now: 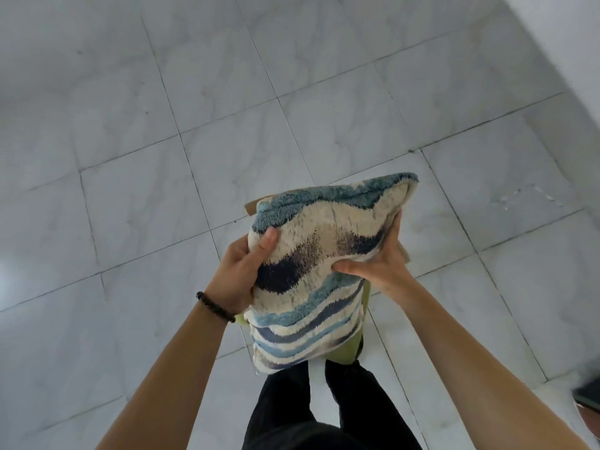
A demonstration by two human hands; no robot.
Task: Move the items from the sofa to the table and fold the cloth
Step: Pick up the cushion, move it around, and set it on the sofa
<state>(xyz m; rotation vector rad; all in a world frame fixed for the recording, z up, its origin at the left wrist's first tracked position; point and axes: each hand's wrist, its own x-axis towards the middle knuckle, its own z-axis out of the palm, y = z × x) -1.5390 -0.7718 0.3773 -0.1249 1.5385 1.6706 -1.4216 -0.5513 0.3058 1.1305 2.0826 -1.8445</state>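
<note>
My left hand (242,274) grips the left edge of the shaggy blue-and-cream cushion (311,254), thumb on top. Right hand (380,264) clasps its right side. Cushion held over tiled floor (194,125); green item (352,350) shows just beneath it.

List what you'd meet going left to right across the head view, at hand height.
bracelet → left hand → striped cloth → right hand

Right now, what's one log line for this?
left hand: grips striped cushion | right hand: grips striped cushion | state: held above tiled floor
</note>
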